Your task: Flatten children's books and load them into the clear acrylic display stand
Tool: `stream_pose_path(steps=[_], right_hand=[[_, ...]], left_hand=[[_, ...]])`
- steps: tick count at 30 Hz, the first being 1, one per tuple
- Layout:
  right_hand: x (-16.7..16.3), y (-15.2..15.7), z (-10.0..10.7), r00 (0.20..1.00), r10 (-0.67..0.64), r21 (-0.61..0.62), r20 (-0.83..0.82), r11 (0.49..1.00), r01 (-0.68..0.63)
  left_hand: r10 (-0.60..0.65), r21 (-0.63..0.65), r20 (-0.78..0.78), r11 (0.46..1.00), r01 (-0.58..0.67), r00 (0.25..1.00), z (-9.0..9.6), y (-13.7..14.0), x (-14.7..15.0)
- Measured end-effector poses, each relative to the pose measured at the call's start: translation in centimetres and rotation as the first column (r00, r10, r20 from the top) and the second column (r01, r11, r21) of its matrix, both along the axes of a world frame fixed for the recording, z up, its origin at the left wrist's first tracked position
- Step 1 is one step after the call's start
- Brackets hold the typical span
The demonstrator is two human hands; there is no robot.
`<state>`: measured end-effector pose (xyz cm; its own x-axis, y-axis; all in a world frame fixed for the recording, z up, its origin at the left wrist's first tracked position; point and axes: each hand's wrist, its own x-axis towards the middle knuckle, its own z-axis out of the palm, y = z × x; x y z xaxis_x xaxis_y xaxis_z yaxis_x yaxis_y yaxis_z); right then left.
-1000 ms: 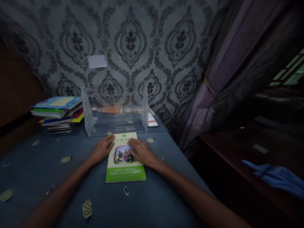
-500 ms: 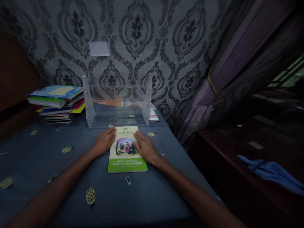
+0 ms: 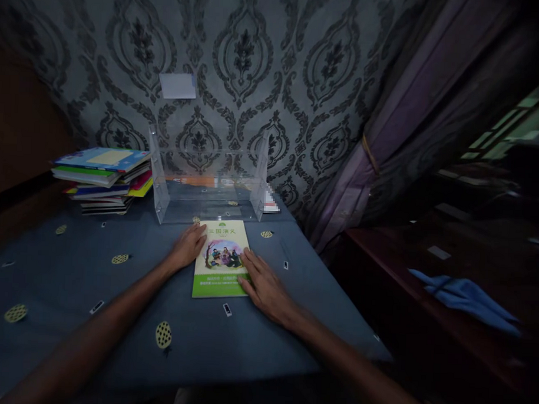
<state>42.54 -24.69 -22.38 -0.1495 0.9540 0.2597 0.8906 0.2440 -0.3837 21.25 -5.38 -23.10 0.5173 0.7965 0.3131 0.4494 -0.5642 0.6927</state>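
Note:
A paperback book [image 3: 221,256] with a cream and green cover and a picture of several figures lies flat on the blue tablecloth [image 3: 133,297]. Along its upper left edge rests my left hand [image 3: 189,246], its fingertips touching the cover. My right hand [image 3: 266,284] lies at the lower right edge, fingers stretched over the cover's side. Neither hand is wrapped round the book. Just beyond the book stands a clear plastic rack [image 3: 208,194] with upright side panels.
On the left, a stack of books [image 3: 105,172] sits by the patterned wall [image 3: 241,107]. A white card [image 3: 178,85] is on the wall. To the right hang purple curtains [image 3: 354,175], above a dark red surface holding a blue cloth [image 3: 465,297].
My right hand has slid down the book's right side, toward me. My left hand stays at the upper left edge. The view has shifted slightly.

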Motion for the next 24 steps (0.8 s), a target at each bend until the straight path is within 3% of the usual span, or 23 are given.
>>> stream_pose_path(steps=[4,8,10,13,15,17,21,22,24], right_hand=[[0.3,-0.1,0.0,0.997,0.012,-0.009,-0.078,1.0,-0.013],[0.5,-0.4,0.4,0.985,0.018,-0.062,-0.173,0.998,-0.029],[0.7,-0.5,0.4,0.973,0.009,-0.083,-0.23,0.996,-0.029],[1.2,-0.3,-0.4,0.941,-0.049,-0.098,-0.336,0.995,0.017],[1.5,0.1,-0.8,0.896,-0.099,-0.088,-0.432,0.994,0.067],[1.7,1.0,-0.6,0.811,-0.104,-0.076,-0.576,0.994,0.074],[2.1,3.3,2.6,0.547,-0.006,-0.092,-0.837,0.987,-0.129],[2.2,3.9,3.7,0.52,0.017,-0.07,-0.854,0.987,-0.147],[2.4,4.8,5.5,0.551,0.072,0.027,-0.831,0.996,-0.089]], left_hand=[[0.003,-0.185,0.155,0.982,0.027,0.988,0.7,0.4,0.0],[0.027,-0.359,0.271,0.93,0.075,0.962,1.3,-0.6,0.2],[0.016,-0.489,0.348,0.856,0.167,0.937,1.8,-1.7,0.2],[0.063,-0.671,0.493,0.662,0.333,0.868,2.9,-3.1,0.3],[0.102,-0.698,0.537,0.61,0.374,0.837,4.0,-3.9,0.5],[0.113,-0.673,0.573,0.631,0.387,0.812,5.3,-4.4,0.8],[0.095,-0.555,0.66,0.731,0.398,0.745,8.4,-4.9,1.4],[0.075,-0.513,0.678,0.76,0.398,0.732,9.3,-5.0,1.5],[0.019,-0.421,0.708,0.814,0.4,0.706,10.9,-4.9,1.5]])
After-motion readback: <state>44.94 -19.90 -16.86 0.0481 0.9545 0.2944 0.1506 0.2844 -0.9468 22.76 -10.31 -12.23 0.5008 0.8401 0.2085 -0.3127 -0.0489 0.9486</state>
